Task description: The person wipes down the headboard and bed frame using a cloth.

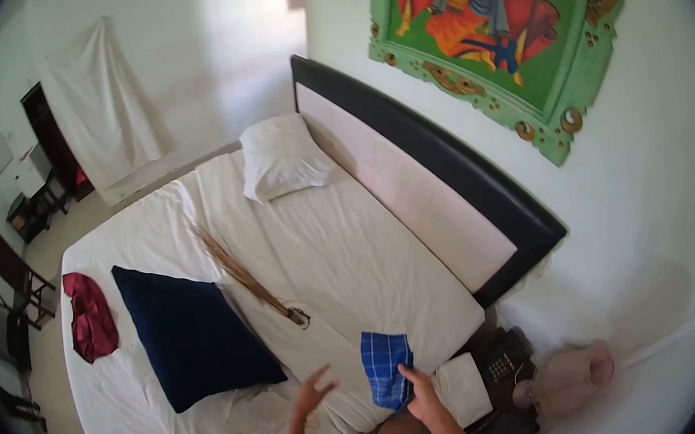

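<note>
My right hand (422,393) grips the edge of a folded blue checked cloth (388,368), held over the near edge of the bed. Just left of it, my left hand (313,392) hovers above the white sheet (317,255), fingers apart and holding nothing. A dark navy cushion (194,333) lies on the bed to the left of my left hand. Beyond my hands, a bundle of thin brown sticks, a stick broom (247,277), rests on the sheet with its bound end toward me.
A white pillow (283,156) sits by the dark headboard (426,156). Crumpled maroon cloth (91,316) lies at the bed's far left. At right stand a telephone (501,365) and a lamp (572,380). A wooden chair (18,272) stands beyond the bed; a green-framed picture (506,27) hangs above.
</note>
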`<state>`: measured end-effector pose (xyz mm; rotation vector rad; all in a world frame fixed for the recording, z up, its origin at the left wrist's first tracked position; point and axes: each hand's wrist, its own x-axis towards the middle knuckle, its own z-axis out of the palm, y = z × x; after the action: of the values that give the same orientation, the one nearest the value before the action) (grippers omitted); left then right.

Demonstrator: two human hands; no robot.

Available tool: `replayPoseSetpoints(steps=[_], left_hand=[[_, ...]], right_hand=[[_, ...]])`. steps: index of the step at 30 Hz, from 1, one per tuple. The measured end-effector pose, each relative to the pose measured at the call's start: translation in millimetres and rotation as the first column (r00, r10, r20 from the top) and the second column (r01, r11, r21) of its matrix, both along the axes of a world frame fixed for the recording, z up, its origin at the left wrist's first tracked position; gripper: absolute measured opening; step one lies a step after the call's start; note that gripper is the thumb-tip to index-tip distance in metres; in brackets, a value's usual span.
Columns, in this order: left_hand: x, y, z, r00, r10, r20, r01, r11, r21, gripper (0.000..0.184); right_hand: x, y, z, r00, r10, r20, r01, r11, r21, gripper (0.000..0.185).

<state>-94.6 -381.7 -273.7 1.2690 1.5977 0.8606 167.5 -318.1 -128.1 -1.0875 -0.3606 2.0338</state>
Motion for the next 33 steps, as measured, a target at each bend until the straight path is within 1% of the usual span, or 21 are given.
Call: replayPoseSetpoints(steps=[2,3,5,6,8,11,13,14,15,16,17,20,22,24,25,27,28,29,31,32,33], left_hand=[[46.0,-29.2,55.1,0.883,0.175,0.436,-0.176,0.984,-0.039,0.071],[66.2,-40.8,75.9,0.877,0.190,0.441,-0.198,0.980,-0.029,0.071],[100.4,-60.5,100.7,0.566,0.380,0.732,-0.327,0.918,-0.223,0.066],[114.0,-64.0,98.5,0.550,0.395,0.735,-0.352,0.909,-0.225,0.066],[130.6,-71.3,90.3,0.506,0.543,0.670,-0.405,0.835,-0.372,0.055],[124.8,-83.4,118.9,0.491,0.617,0.615,-0.520,0.774,-0.360,0.048],[100.7,-91.7,139.7,0.443,0.673,0.593,-0.595,0.715,-0.367,0.045],[84.8,-99.3,143.1,0.405,0.683,0.608,-0.642,0.686,-0.343,0.044],[69.2,-109.5,148.9,0.365,0.691,0.624,-0.688,0.652,-0.319,0.044],[51.3,-118.8,160.4,0.266,0.694,0.668,-0.750,0.585,-0.309,0.043],[29.9,-132.5,167.4,0.237,0.708,0.665,-0.780,0.547,-0.305,0.043],[-35.2,-184.0,180.0,0.222,0.757,0.615,-0.915,0.379,-0.136,0.037],[-76.3,-224.1,178.8,0.211,0.780,0.589,-0.943,0.321,-0.086,0.037],[-105.2,-267.3,195.3,0.296,0.813,0.501,-0.937,0.349,-0.012,0.036],[-111.9,-286.1,197.0,0.270,0.828,0.491,-0.949,0.316,-0.011,0.036],[-127.6,-317.2,199.8,0.373,0.873,0.315,-0.927,0.361,0.099,0.036],[-133.4,-333.0,199.5,0.424,0.864,0.272,-0.906,0.412,0.102,0.037],[-139.6,-349.4,200.0,0.404,0.875,0.266,-0.915,0.390,0.104,0.037],[-145.4,-377.8,205.9,0.554,0.831,-0.041,-0.797,0.544,0.261,0.038],[-150.7,-392.3,217.6,0.619,0.779,-0.101,-0.749,0.624,0.224,0.036],[-155.5,-405.4,221.5,0.599,0.795,-0.099,-0.765,0.604,0.225,0.036]], right_hand=[[-6.5,-21.3,-7.1,0.998,0.031,-0.047,-0.031,1.000,0.006,0.039],[-7.1,-31.9,-11.0,0.996,0.039,-0.085,-0.039,0.999,-0.003,0.037],[-8.1,-54.2,-15.3,0.994,0.067,-0.087,-0.066,0.998,0.013,0.036],[-6.8,-63.7,-13.9,0.992,0.079,-0.098,-0.078,0.997,0.019,0.036],[-3.8,-77.8,-4.2,0.991,0.098,-0.092,-0.099,0.995,-0.006,0.035],[1.5,-93.7,-11.7,0.987,0.134,-0.087,-0.135,0.991,-0.001,0.031],[3.6,-101.2,-8.9,0.989,0.149,-0.007,-0.150,0.987,-0.050,0.030],[7.0,-103.7,-23.4,0.976,0.202,0.080,-0.197,0.978,-0.073,0.052],[-4.2,-111.3,8.3,0.962,0.240,0.131,-0.246,0.969,0.027,0.045],[-9.1,-113.5,-1.7,0.953,0.253,0.165,-0.265,0.962,0.060,0.044],[-11.9,-116.0,-15.0,0.944,0.265,0.196,-0.288,0.953,0.095,0.043],[-37.7,-119.6,-41.5,0.904,0.345,0.252,-0.392,0.904,0.171,0.050],[-78.7,-135.6,-24.6,0.881,0.404,0.248,-0.453,0.872,0.188,0.052],[-134.5,-160.3,5.9,0.870,0.356,0.342,-0.451,0.854,0.257,0.029],[-156.7,-174.8,8.8,0.858,0.390,0.334,-0.480,0.841,0.251,0.029],[-204.9,-202.5,7.8,0.808,0.458,0.370,-0.585,0.693,0.420,0.030],[-229.7,-217.9,16.4,0.767,0.513,0.386,-0.641,0.632,0.435,0.032],[-252.7,-238.4,26.4,0.756,0.533,0.381,-0.655,0.618,0.436,0.032],[-298.6,-283.3,69.1,0.741,0.355,0.570,-0.664,0.266,0.698,0.042],[-315.7,-294.9,74.4,0.732,0.374,0.569,-0.671,0.250,0.698,0.042],[-333.4,-305.7,75.6,0.724,0.282,0.630,-0.651,-0.025,0.759,0.043]])
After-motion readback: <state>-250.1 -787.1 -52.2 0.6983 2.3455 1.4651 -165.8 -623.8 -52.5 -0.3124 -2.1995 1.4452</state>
